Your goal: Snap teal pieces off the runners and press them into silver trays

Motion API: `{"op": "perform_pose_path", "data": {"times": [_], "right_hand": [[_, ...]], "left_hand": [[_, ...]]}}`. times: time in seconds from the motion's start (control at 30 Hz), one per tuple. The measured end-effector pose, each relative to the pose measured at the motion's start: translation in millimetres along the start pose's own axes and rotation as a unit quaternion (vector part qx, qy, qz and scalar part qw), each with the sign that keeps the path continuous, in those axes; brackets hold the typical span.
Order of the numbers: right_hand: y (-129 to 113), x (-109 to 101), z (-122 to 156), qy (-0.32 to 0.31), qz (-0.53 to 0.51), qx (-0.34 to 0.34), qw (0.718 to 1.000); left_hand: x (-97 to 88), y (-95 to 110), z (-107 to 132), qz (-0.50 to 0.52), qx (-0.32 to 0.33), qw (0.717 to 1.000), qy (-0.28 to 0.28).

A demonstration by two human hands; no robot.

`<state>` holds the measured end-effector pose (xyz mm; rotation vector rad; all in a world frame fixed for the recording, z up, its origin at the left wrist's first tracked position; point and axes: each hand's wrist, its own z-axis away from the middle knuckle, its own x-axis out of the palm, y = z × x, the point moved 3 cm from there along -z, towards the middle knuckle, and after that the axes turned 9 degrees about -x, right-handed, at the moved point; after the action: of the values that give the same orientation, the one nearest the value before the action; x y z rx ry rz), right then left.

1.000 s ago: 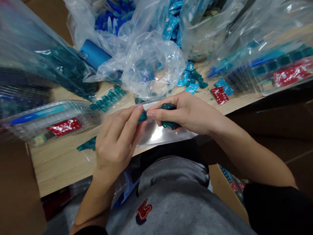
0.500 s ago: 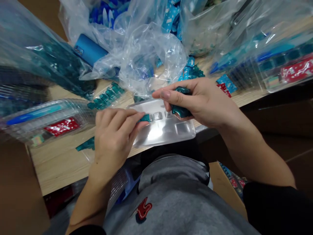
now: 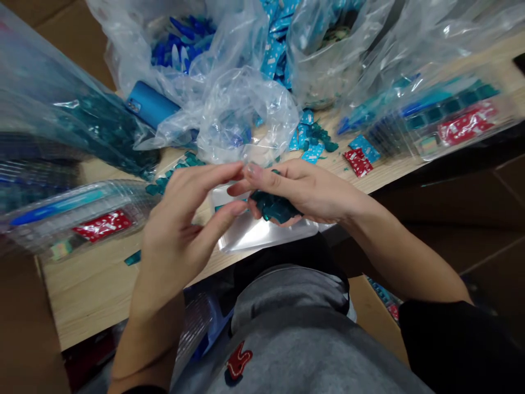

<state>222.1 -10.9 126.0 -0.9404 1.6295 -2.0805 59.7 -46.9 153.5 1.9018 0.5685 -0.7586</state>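
Observation:
My right hand (image 3: 299, 191) is closed around several dark teal glossy plastic pieces (image 3: 274, 208), which show below its thumb. My left hand (image 3: 180, 219) has its thumb and forefinger apart, with nothing visible between them. Its fingertips come up to the right hand's fingertips; whether they touch I cannot tell. Beneath both hands lies a clear plastic blister tray (image 3: 262, 235) at the table's front edge. A teal piece (image 3: 221, 208) shows at its left end, partly hidden by the left thumb.
Filled blister trays stand stacked at left (image 3: 98, 205) and right (image 3: 463, 117). Plastic bags of blue pieces (image 3: 184, 46), blue sachets (image 3: 274, 54) and teal pieces (image 3: 102, 120) line the back. A blue phone (image 3: 151, 104) leans there. Red sachet (image 3: 358, 162) lies on the table (image 3: 90, 295).
My left hand has let go of the teal piece at the tray and opened. My right hand has moved left and down with its teal pieces, bringing the hands together.

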Motion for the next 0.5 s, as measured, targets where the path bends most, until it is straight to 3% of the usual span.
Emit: {"op": "perform_pose_path", "data": {"times": [0.13,0.33,0.5], "right_hand": [[-1,3,5,-0.014,-0.015,0.006,1.0],[-4,-5,16,0.019,-0.018,-0.03,0.999],[-8,1,20,0.023,0.035,-0.076,0.996]], "left_hand": [[7.4,12,-11,0.034,0.026,0.999,-0.022],[3.1,5,-1,0.071,-0.022,0.996,0.054],[4.0,8,5,0.064,-0.011,0.998,0.028]]}}
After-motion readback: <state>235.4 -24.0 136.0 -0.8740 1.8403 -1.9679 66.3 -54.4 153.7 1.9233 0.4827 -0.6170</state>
